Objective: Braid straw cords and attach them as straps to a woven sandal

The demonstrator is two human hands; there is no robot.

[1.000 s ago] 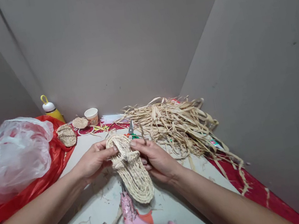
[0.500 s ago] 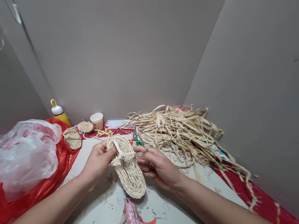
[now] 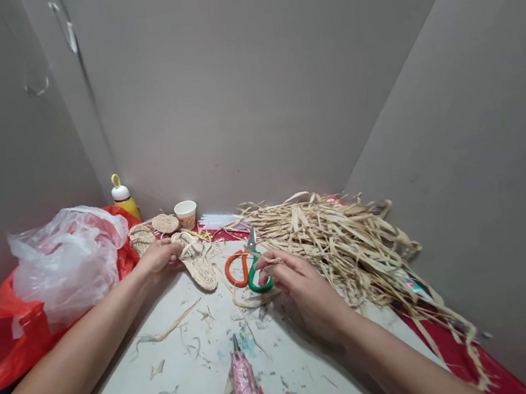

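Note:
At the back left of the table, my left hand (image 3: 162, 254) grips the edge of a small woven straw slipper (image 3: 196, 262), with the sole's lower end toward me. My right hand (image 3: 300, 281) is closed over the table's middle, a thin straw strand (image 3: 274, 260) pinched at its fingertips. Right beside those fingers lie scissors (image 3: 251, 239) with one orange and one green handle; the fingers partly cover the green loop. Nearer to me rests a pink glue gun (image 3: 247, 388), nozzle pointing away.
A heap of dried straw strips (image 3: 334, 232) covers the back right. Woven pieces (image 3: 165, 223), a paper cup (image 3: 186, 214) and a yellow bottle (image 3: 125, 200) stand along the back. Plastic bags (image 3: 71, 256) fill the left side. Straw scraps litter the white board (image 3: 202, 348).
The slipper has moved from between both hands to the back left, in my left hand. My right hand has let it go and now sits by the scissors. The view has shifted slightly left.

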